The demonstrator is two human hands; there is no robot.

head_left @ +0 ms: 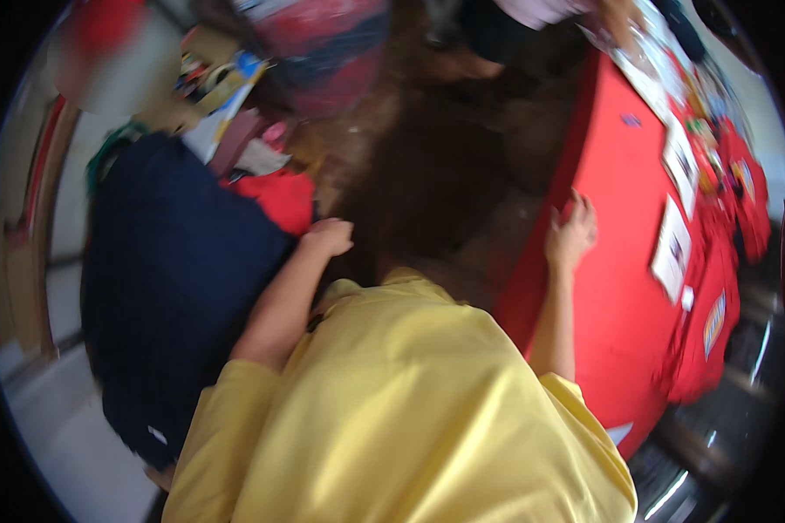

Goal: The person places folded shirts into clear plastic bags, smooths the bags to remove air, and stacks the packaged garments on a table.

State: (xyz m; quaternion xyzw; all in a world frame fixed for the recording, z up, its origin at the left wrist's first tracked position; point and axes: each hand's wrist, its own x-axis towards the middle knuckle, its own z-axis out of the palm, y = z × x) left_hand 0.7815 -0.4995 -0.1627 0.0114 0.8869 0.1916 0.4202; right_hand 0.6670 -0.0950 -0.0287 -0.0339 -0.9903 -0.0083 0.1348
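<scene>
My left hand (329,236) is loosely closed, with nothing showing in its fingers. It is over the floor, beside a red cloth (281,197) and a large dark navy cloth heap (179,279) on my left. I cannot tell whether it touches the red cloth. My right hand (573,232) is at the near edge of a long red-topped table (615,288), its fingers bent and apart with nothing between them. Whether it rests on the table is hard to tell. Both hands are slightly blurred.
White printed sheets (673,248) and red garments with patches (715,327) line the table's right side. At its far end a person's arm (617,22) reaches over clear plastic. A plastic-wrapped bundle (318,52) and a box of odds and ends (214,83) stand far left. Brown floor (445,166) runs between.
</scene>
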